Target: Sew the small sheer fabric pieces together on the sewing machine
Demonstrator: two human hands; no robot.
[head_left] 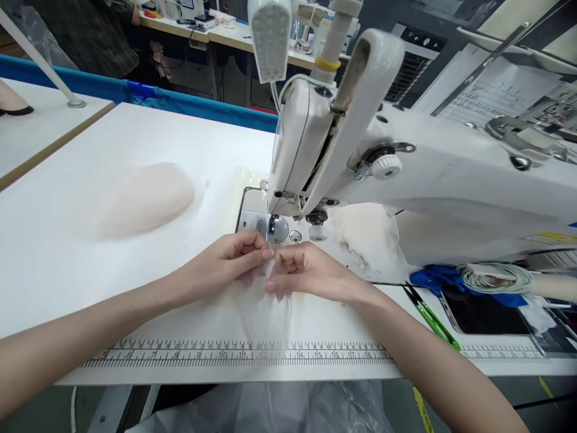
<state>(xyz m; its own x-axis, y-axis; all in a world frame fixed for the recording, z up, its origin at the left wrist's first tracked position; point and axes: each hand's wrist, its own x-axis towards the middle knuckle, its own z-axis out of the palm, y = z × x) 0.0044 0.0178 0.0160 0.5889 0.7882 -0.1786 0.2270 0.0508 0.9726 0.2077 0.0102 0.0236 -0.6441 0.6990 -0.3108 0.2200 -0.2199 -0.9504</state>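
Note:
My left hand (246, 255) and my right hand (300, 273) meet just in front of the needle area of a white sewing machine (311, 144). Both pinch a thin, sheer whitish fabric (265, 316) that hangs down from the fingers toward the table's front edge. Right behind my fingertips lies the metal needle plate (252, 221), with the presser foot (273, 225) above it. The fabric's upper edge is hidden between my fingers. A pale beige, rounded fabric piece (148, 198) rests on the table to the left.
Crumpled cream fabric (365, 234) lies under the machine arm. Green-handled snips (433, 319), a dark phone (487, 310) and a cord-wrapped roll (496, 278) are at the right. A measuring tape strip (216, 353) runs along the front edge. Another person's clothing (85, 36) shows at upper left.

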